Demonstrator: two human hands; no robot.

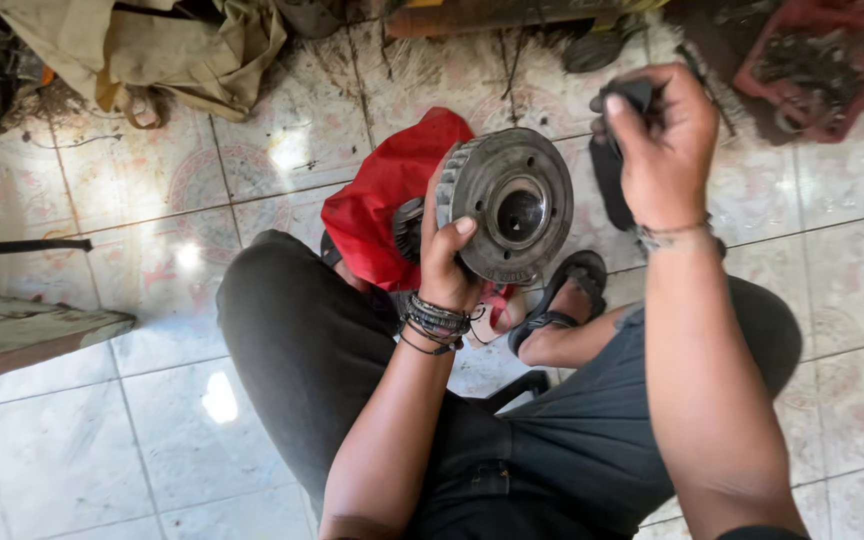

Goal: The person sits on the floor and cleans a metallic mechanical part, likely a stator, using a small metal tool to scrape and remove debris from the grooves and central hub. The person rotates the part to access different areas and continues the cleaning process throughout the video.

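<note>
nearest the camera, dark trousers (552, 450) are seen, with the knees bent wide, so the lap makes a low place to work over. a foot in a black sandal (564, 300) is tucked in between the legs, on the pale floor tiles (82, 440).

just above the lap, a round grey metal part (512, 205) is held up in the left hand (447, 262). it looks like a heavy wheel with teeth on its rim and a dark hole in the middle. the hand is wrapped around its lower left edge, with the thumb pressed on the flat face, so the face is turned up toward the eyes and the hole can be looked into. dark bands (435, 320) are worn on that wrist.

beside it, to the right and a little higher, the right hand (662, 140) is closed tight around a small black thing (634, 95). what it is cannot be told. it is kept near the metal part but not touching it.

behind the metal part, a red cloth (382, 195) is bunched on the floor, perhaps so parts can be rested on something soft.

farther off, a tan cloth (152, 45) is heaped by the wall, and a red tray (817, 60) with dark bits is set at the top right. a plank (22, 335) is lying at the left.
</note>
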